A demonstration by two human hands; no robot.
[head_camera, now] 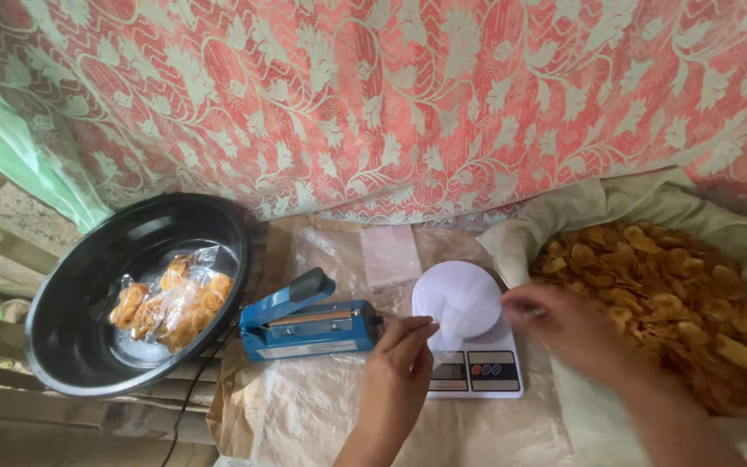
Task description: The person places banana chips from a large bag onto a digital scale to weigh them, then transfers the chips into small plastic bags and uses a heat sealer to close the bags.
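Head view looks down on a table (pixel 322 424) covered with pale woven sheeting. Near the lower centre stands a white scale (pixel 470 346) with a round white plate on top and a small display panel at its front edge. Both hands are at this scale. The left hand (pixel 399 367) comes up from the bottom centre; its fingers are stretched and pinched together at the left rim of the plate, where they seem to hold a thin clear bag (pixel 460 303) that lies on the plate. The right hand (pixel 555 320) comes in from the lower right, its fingers bent and closed on the right edge of the same bag. The bag is very faint, so I cannot tell exactly how it is gripped.

Just left of the scale sits a blue sealer (pixel 304 324) with a black handle that is raised and tilted; a black cable runs from it down to the bottom edge. Behind the scale, at the centre, lies a stack of clear bags (pixel 389 255). At the left, a black basin (pixel 71 346) holds a few sealed packets of chips (pixel 170 303). At the right, well filled, is a big sack (pixel 616 199) lined with pale paper, full of loose golden chips (pixel 659 294); the right forearm passes over its edge. A red cloth (pixel 408 95) with a pale leaf pattern hangs across the whole upper part of the frame.
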